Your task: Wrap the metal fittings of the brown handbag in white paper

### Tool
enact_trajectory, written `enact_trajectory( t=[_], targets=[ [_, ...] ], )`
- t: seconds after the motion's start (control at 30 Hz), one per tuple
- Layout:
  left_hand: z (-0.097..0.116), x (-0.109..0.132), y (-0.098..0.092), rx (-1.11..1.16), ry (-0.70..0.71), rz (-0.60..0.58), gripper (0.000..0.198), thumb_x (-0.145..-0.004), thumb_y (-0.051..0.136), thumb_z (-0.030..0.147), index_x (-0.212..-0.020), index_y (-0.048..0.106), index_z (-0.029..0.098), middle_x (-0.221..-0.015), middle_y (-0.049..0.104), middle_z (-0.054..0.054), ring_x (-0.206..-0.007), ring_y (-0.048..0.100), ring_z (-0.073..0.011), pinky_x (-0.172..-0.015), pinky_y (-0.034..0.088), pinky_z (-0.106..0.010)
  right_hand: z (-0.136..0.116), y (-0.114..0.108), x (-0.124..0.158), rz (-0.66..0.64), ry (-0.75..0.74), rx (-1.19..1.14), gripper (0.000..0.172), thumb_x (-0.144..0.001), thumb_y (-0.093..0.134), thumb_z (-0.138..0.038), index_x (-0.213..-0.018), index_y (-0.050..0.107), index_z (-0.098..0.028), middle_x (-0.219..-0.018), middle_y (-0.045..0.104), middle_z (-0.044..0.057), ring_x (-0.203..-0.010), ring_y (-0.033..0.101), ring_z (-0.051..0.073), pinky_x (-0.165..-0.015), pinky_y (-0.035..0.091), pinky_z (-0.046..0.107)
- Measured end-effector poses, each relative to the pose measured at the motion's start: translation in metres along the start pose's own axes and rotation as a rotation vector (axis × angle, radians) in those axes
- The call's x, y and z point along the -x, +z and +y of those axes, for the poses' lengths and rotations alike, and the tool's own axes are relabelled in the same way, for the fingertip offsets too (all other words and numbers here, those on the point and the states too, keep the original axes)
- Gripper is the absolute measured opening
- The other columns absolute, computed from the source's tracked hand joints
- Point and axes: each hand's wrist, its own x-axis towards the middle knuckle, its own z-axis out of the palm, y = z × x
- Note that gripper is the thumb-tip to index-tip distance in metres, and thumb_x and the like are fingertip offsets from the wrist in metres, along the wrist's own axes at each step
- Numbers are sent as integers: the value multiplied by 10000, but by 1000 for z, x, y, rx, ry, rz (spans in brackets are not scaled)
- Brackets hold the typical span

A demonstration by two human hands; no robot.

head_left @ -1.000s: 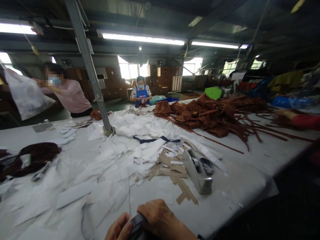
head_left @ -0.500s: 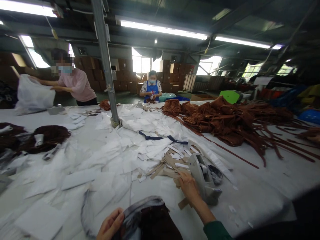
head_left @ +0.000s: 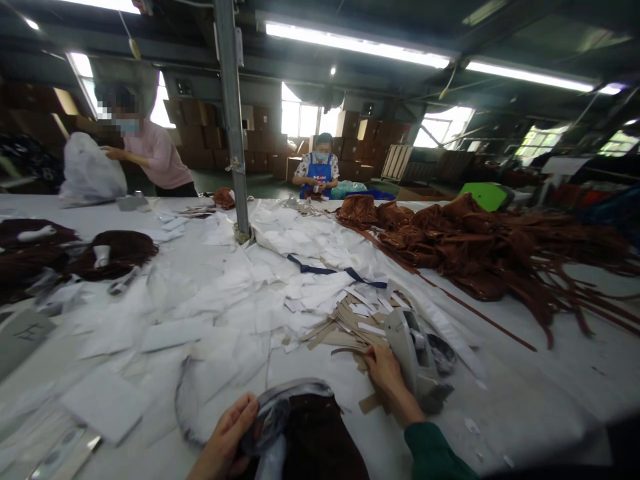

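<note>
At the bottom centre is a dark brown bag point(head_left: 323, 440), its handle point(head_left: 305, 387) wrapped in clear plastic. My left hand point(head_left: 227, 433) grips the wrapped handle at its left side, fingers closed. My right hand point(head_left: 387, 377) is at the near edge of a loose pile of tan card strips point(head_left: 350, 320), pinching one thin strip point(head_left: 345, 351) that sticks out leftward from the fingertips. Close against the right hand stands a grey tape dispenser point(head_left: 407, 343). Another tan piece point(head_left: 370, 403) lies under my right wrist.
White sheets point(head_left: 210, 313) cover much of the table around a metal post point(head_left: 233, 133). Brown bags with straps point(head_left: 450, 247) are heaped at right, dark brown bags point(head_left: 120, 253) lie left. Two co-workers stand across the table; one handles a white plastic bag point(head_left: 93, 170).
My right hand's fingers have closed on a strip and lifted its end slightly. The left hand still holds the bag. The view has turned slightly left.
</note>
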Motion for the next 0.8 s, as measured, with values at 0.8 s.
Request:
enact_trajectory(
  t=[0.8],
  targets=[
    [-2,-2,9,-3,100,-7,494,-678,711,611,-774,457,198,-553,420,109,-350,194,2,-313,104,-148,-145,-25,182,-494,270,-868,372,-738,554,-528,-686,595,-162,-432,505,-44,-317,371,66,-323,261,174]
  ],
)
